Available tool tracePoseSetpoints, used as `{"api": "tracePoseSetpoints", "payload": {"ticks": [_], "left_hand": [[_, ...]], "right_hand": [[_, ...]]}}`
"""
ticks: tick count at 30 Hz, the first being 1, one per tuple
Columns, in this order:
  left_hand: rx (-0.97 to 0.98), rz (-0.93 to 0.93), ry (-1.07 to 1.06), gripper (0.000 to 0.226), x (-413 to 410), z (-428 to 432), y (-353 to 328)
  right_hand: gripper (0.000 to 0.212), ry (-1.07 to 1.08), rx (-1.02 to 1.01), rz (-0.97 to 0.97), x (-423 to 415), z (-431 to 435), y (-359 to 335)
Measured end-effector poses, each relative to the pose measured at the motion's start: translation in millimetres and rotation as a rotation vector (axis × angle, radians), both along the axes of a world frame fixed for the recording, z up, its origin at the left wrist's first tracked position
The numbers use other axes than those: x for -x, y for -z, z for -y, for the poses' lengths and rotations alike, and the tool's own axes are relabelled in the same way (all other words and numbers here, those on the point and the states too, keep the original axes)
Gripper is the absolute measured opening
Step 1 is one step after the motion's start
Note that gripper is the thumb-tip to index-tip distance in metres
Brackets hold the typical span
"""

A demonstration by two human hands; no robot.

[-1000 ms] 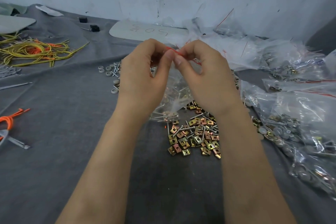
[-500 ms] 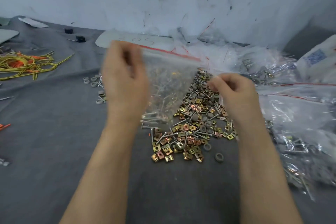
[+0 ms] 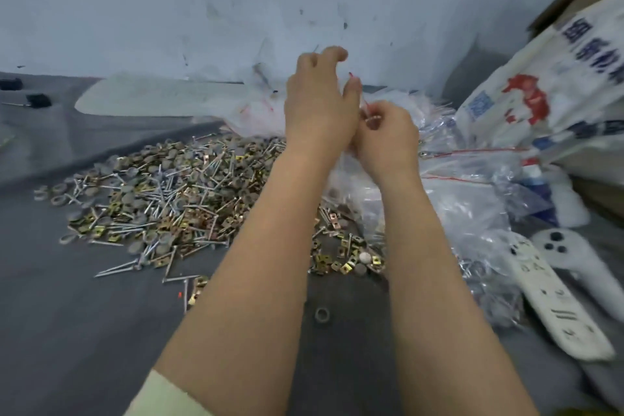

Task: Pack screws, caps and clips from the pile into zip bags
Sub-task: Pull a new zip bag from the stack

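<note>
Room: scuffed white wall point(image 3: 169, 10) close behind the bench; printed sack point(image 3: 540, 88) leaning at far right.
Surface: grey cloth point(image 3: 84, 331), soft and wrinkled. I judge small parts will sink in rather than roll.
Pile point(image 3: 175, 192): screws, clips and caps mixed, left of centre, well spread.
Bag point(image 3: 344, 186): held up between both hands over the pile's right edge, mostly hidden by the forearms.
Right hand point(image 3: 388, 138): fingers curled, pinching the bag's red zip strip point(image 3: 366, 106).
Left hand point(image 3: 320, 105): thumb at the strip, fingers lifted and loosely bent; I cannot tell whether it grips.
Handling: thin slick film, limp, bottom-heavy with metal. I'd hold it by the stiffer strip; screw tips may pierce.
Clutter: filled bags point(image 3: 472, 186) and a remote point(image 3: 553, 300) on the right.
</note>
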State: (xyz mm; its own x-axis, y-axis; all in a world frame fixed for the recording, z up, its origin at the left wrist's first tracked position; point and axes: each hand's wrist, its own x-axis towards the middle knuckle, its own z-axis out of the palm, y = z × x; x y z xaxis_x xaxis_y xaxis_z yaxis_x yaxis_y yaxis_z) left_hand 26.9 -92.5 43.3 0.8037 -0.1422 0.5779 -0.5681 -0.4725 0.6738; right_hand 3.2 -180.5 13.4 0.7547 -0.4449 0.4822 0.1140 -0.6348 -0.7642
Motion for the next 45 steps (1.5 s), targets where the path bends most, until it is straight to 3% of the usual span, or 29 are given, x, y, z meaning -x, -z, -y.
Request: {"api": "tracePoseSetpoints", "payload": {"ticks": [3,6,9,12,15,19,22,26,32,37,41,45], "left_hand": [[0.152,-0.207,0.129,0.041,-5,52,8],[0.078,-0.355,0.293,0.045,-5,97,27],[0.001,-0.616,0.491,0.058,0,130,57],[0.043,-0.8,0.618,0.068,10,145,82],[0.138,-0.754,0.553,0.067,13,142,84],[0.334,-0.584,0.376,0.044,10,116,69],[0.447,-0.505,0.259,0.019,7,78,62],[0.505,-0.451,0.172,0.005,17,16,65],[0.5,-0.485,-0.017,0.014,26,-83,90],[0.597,-0.657,-0.064,0.014,13,-100,95],[0.798,-0.745,0.041,0.013,-21,-79,82],[0.927,-0.834,0.128,0.014,-70,-43,69]], "right_hand": [[0.02,0.126,-0.465,0.073,-24,43,2],[0.006,0.266,-0.608,0.016,-28,91,15],[0.049,0.362,-0.529,-0.083,-14,117,36],[0.063,0.412,-0.459,-0.135,2,127,53],[0.056,0.435,-0.359,-0.135,7,119,49],[0.043,0.441,-0.153,0.087,5,84,33],[0.035,0.286,-0.251,0.158,3,45,30],[0.024,0.011,-0.332,0.018,0,-10,43],[0.015,-0.299,-0.166,-0.311,2,-86,80],[0.026,-0.189,-0.013,-0.305,-13,-95,84],[0.03,0.0,0.064,-0.236,-49,-71,77],[0.036,0.147,0.217,-0.318,-101,-40,73]]}}
